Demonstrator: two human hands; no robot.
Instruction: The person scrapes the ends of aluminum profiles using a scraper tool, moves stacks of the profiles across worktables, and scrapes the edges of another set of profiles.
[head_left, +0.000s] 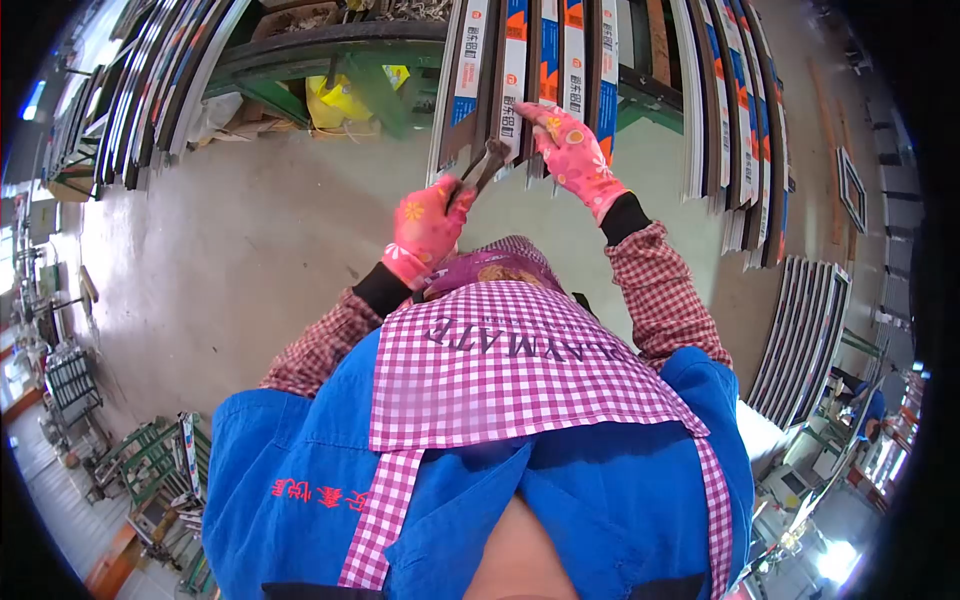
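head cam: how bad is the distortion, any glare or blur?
Head view: heavy fisheye, black corners, profiles bowing outward; blown-out glare lower right and upper left; left hand with pliers and right hand sharp; apron text slightly soft.

Your left hand [428, 228] hides the grips of the dark tool [482, 166]; whether its tip touches a profile cannot be told. Your right hand [570, 152] covers part of the labelled profiles [512, 75], whose upper ends the frame cuts off. Label print is too small to read. The scene's outer margins blur into the dark lens rim.
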